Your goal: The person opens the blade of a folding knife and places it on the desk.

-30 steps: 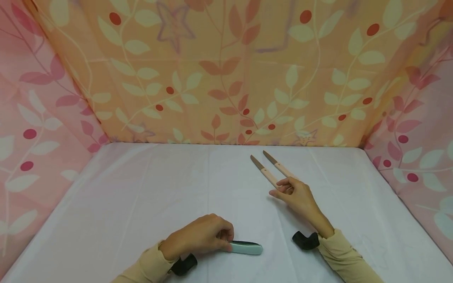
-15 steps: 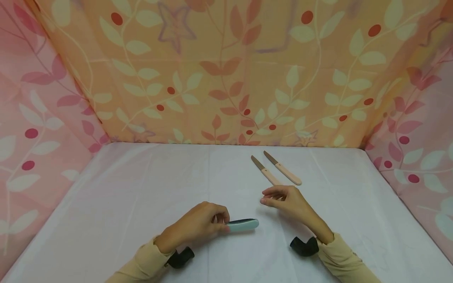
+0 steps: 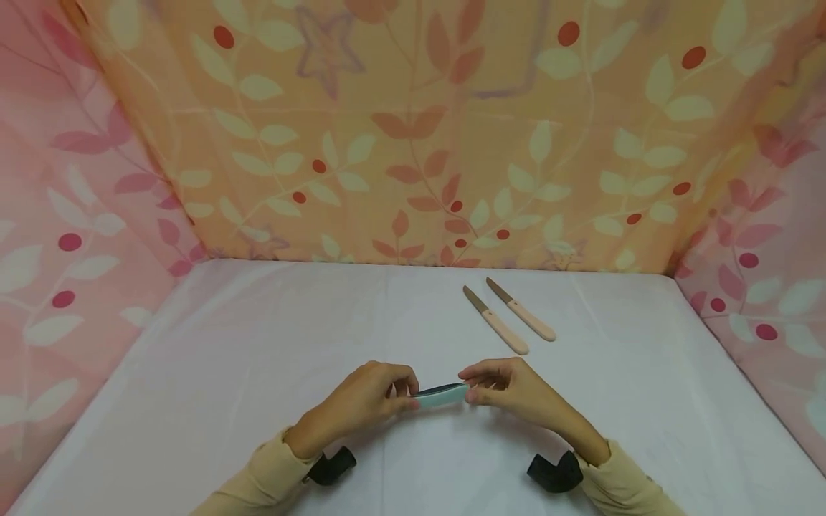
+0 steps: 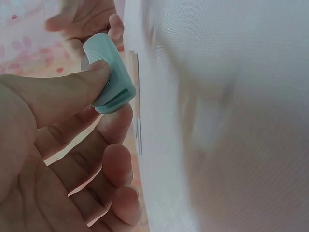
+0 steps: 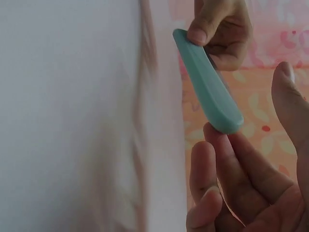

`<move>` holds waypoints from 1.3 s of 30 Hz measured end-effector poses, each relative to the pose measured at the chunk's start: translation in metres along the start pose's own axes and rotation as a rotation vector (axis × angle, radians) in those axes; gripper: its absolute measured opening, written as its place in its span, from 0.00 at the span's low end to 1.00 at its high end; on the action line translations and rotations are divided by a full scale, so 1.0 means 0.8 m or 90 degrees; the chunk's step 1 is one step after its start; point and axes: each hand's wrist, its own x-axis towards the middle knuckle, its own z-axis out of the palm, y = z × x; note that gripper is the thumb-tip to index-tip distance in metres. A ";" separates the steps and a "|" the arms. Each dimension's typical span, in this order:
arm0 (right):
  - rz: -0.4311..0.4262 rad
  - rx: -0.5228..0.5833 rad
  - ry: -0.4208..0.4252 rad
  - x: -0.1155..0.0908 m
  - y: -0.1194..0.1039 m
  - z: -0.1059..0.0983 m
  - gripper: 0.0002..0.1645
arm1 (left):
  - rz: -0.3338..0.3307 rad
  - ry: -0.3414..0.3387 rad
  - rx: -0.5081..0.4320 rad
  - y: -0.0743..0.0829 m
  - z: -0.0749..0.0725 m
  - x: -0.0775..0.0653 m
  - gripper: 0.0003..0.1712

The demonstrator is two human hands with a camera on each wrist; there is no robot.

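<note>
My left hand (image 3: 364, 398) pinches one end of a slim mint-green object (image 3: 440, 395) with a dark strip along its top, above the white tabletop. In the left wrist view a slot shows in the near end of this mint-green object (image 4: 113, 79); its kind is unclear. My right hand (image 3: 525, 394) is at the opposite end. In the right wrist view its fingertips (image 5: 217, 137) touch or nearly touch that rounded end, while the thumb stands apart. Beyond the right hand lie two knives with pale handles, a nearer knife (image 3: 505, 332) and a farther knife (image 3: 530, 319).
A white cloth covers the table (image 3: 258, 344). Patterned orange cloth (image 3: 413, 129) rises behind it, and pink cloth (image 3: 77, 215) borders the left and right sides. Each wrist carries a black camera mount, such as the right camera mount (image 3: 555, 473).
My left hand has lifted the mint-green object and moved it forward. My right hand has left the nearer knife and come back and leftward to the object's free end.
</note>
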 end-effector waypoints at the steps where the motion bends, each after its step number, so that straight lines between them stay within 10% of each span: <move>1: -0.001 0.007 -0.002 -0.002 0.000 0.003 0.28 | 0.001 0.001 -0.002 0.000 0.001 0.000 0.05; 39: 0.051 0.087 0.063 -0.021 -0.004 0.035 0.21 | 0.039 -0.008 -0.074 0.012 0.010 0.002 0.02</move>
